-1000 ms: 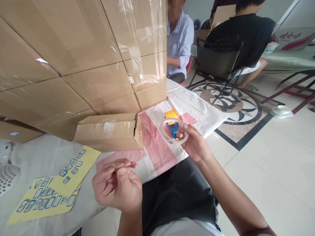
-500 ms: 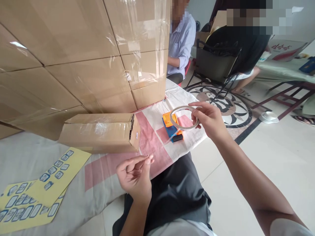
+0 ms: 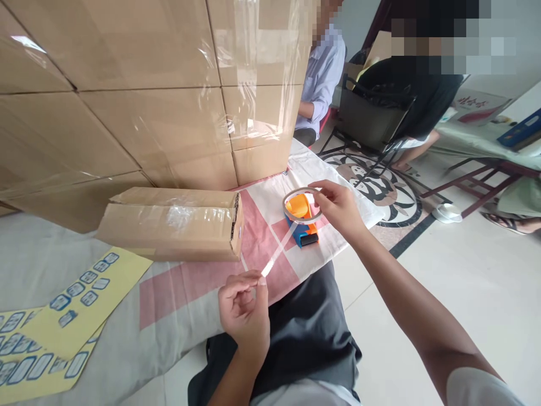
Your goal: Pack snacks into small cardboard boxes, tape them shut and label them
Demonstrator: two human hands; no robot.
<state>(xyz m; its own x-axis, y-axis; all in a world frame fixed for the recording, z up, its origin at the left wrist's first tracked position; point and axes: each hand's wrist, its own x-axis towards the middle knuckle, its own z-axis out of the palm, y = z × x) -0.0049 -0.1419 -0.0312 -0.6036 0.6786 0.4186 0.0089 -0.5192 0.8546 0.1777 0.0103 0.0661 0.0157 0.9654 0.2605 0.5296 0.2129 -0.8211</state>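
Observation:
Pinched between the fingers and thumb of my right hand (image 3: 338,207) is a thin roll of tape (image 3: 288,214), held by its rim above the cloth. A narrow whitish tape strip (image 3: 279,252) stretches from the roll down to my left hand (image 3: 246,304), whose thumb and forefinger grip its end. Behind and below the roll lies an orange and blue tape dispenser (image 3: 307,235) with a black roller, partly seen through the ring. Left of my hands, a taped cardboard box (image 3: 173,225) lies on the cloth.
Large stacked cartons (image 3: 169,124) wall off the back left. Yellow sticker sheets (image 3: 99,285) lie at the left on the cloth-covered surface (image 3: 181,304). Two people sit beyond, one in a light blue shirt (image 3: 327,73), one on a black chair (image 3: 374,121). A white bowl (image 3: 447,213) is on the floor.
My right hand and the roll have shifted left and slightly down. My left hand has moved a little right. The strip between them now shows plainly; the view has shifted slightly.

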